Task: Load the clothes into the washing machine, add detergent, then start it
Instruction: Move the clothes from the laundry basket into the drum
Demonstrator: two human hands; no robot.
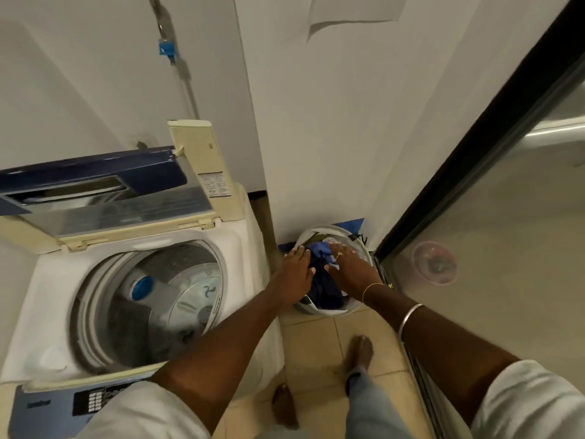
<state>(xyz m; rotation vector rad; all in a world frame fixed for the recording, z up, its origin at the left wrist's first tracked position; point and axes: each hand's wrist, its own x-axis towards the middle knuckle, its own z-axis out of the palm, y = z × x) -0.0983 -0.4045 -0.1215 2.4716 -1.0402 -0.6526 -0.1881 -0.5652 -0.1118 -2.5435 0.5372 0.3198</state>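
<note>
**Loading stage: hardly begun**

Washing machine (47,296): lid (126,210) standing raised; drum (190,296) showing its bare base plate, seemingly holding no garments.

Left hand (296,267), right hand (348,267): both reaching down, fingers spread wide, grasping nothing yet.

Clothes (323,280): lying heaped in the laundry basket (368,248) on the floor.

Likely still pending: loading, detergent, start.

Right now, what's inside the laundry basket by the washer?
Inside the laundry basket: a bright blue garment and dark navy clothes, with olive fabric near the back rim. The left hand and right hand lie over the pile, covering part; anything deeper is hidden.
</note>
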